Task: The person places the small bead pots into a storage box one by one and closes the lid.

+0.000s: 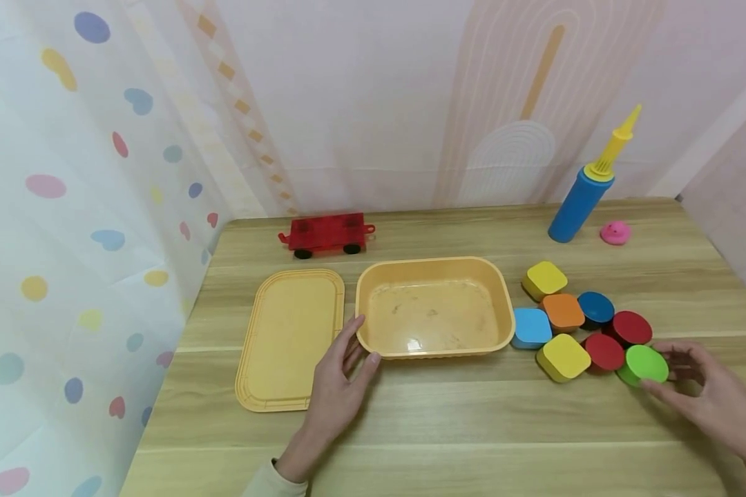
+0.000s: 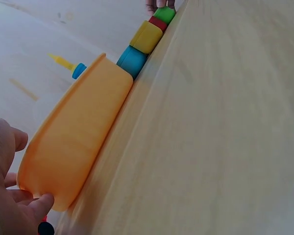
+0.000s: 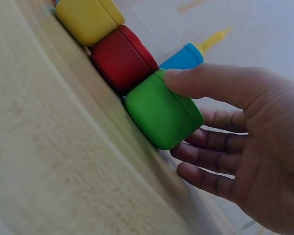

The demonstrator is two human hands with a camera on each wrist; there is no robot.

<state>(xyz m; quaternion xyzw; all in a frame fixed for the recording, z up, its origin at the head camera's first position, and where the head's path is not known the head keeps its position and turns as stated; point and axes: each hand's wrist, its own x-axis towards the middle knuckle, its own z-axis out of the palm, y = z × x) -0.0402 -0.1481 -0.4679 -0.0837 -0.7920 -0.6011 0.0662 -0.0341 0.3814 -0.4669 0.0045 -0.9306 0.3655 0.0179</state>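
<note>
"Going left to right, what might go wrong?"

"The left hand grips the near left corner of the tub; a hard shove there could run it into the blue pot just beside it."

"And further right?"

"The nearer red pot crowds the green pot, so a sideways drag could scatter the group. The right hand pinches the green pot between thumb and fingers; those smooth sides might slip from a slack hold, and if its seam marks a lid, that could lift off alone."

"How do they look?"

"The tub is pale orange, shallow, round-cornered and marked inside, mid-way along the worktop. The green pot is bright and rounded, with a seam below its flat top, on the worktop at the group's right end."
</note>
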